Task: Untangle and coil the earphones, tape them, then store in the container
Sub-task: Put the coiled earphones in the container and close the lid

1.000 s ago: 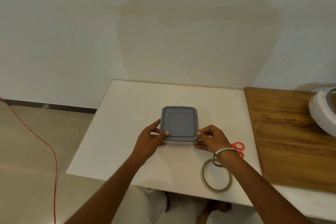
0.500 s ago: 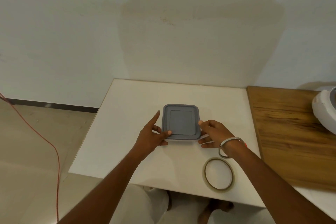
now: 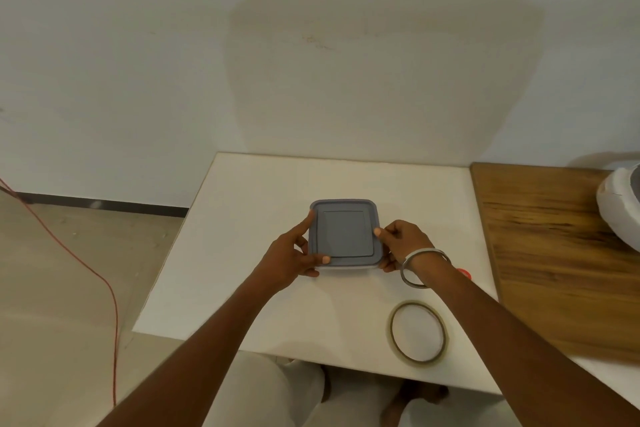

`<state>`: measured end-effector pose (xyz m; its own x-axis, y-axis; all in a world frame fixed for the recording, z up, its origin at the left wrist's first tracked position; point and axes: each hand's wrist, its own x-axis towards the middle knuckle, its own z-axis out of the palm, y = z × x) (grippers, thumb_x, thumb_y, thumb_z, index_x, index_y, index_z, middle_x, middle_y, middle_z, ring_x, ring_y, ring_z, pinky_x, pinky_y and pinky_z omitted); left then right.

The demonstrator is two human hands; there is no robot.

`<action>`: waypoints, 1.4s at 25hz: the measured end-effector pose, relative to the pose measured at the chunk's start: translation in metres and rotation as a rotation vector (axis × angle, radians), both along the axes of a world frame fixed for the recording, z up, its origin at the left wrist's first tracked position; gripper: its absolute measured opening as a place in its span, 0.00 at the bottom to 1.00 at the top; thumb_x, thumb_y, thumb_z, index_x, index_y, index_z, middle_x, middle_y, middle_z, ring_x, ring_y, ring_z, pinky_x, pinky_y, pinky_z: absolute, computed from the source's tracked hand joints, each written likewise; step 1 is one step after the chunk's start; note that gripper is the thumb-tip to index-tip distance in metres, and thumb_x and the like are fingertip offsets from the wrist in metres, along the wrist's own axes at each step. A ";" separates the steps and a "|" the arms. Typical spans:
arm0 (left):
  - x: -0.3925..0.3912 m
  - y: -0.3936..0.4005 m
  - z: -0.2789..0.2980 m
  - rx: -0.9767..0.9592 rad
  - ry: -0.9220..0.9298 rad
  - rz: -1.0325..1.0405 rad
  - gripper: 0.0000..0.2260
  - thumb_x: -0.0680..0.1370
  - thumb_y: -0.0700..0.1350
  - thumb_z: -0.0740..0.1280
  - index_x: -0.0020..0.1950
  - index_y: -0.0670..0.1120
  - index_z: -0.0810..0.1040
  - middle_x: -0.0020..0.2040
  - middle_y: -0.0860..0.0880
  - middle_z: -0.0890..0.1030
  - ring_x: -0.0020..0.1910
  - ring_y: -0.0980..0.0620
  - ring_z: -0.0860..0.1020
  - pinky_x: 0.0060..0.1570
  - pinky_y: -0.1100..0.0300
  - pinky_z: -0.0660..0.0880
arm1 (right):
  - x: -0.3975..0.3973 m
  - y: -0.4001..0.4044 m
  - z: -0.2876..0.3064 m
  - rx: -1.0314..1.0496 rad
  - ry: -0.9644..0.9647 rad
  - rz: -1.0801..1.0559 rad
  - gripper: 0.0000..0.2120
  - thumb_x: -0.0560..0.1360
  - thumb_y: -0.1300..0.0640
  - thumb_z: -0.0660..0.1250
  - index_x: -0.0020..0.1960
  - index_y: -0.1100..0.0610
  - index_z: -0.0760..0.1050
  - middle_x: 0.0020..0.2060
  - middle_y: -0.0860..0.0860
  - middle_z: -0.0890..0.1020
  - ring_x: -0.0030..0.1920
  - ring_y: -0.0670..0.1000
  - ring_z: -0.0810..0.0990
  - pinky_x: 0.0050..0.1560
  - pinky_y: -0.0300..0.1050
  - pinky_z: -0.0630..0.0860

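Between both hands sits the container [image 3: 345, 234], its grey lid [image 3: 344, 231] on, resting on the white table [image 3: 242, 218]. Left hand [image 3: 290, 258] grasps its left edge, thumb on the lid; right hand [image 3: 401, 243] grasps the right edge. Near the right wrist lies a tape roll [image 3: 418, 332].

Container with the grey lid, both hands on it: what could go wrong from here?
1. The lid may not be seated all round. The left hand and right hand hold only its side edges, so the far edge could stay up.
2. The earphones are out of sight, so whether they are inside cannot be confirmed.
3. The tape roll lies near the table's front edge, under the right forearm. A pull back could knock it off.
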<state>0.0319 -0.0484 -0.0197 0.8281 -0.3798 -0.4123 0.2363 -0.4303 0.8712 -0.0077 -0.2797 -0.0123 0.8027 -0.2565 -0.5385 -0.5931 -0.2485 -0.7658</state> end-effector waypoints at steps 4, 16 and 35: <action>0.001 0.000 0.004 0.073 -0.043 -0.070 0.46 0.68 0.41 0.77 0.77 0.60 0.54 0.48 0.42 0.71 0.44 0.45 0.77 0.47 0.50 0.82 | -0.008 -0.009 0.006 0.258 0.052 0.047 0.16 0.71 0.64 0.71 0.55 0.61 0.69 0.38 0.58 0.80 0.36 0.56 0.81 0.42 0.48 0.82; 0.010 -0.046 0.011 0.176 -0.179 0.003 0.45 0.66 0.47 0.79 0.76 0.57 0.58 0.48 0.44 0.77 0.47 0.45 0.81 0.42 0.64 0.79 | -0.007 -0.035 -0.011 -0.024 -0.204 -0.009 0.19 0.74 0.59 0.69 0.63 0.59 0.72 0.38 0.52 0.81 0.40 0.54 0.83 0.52 0.52 0.80; 0.033 -0.210 0.014 0.198 -0.398 -0.122 0.34 0.74 0.45 0.73 0.76 0.45 0.61 0.59 0.43 0.79 0.48 0.54 0.75 0.48 0.66 0.70 | 0.013 -0.159 -0.021 -0.384 -0.287 -0.315 0.13 0.77 0.58 0.64 0.58 0.64 0.77 0.50 0.62 0.82 0.49 0.60 0.81 0.55 0.53 0.78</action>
<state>0.0650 -0.2579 -0.0060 0.8907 -0.4305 -0.1459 -0.1625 -0.6015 0.7822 0.0051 -0.4389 -0.0330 0.7560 -0.6413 -0.1310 -0.4650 -0.3853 -0.7971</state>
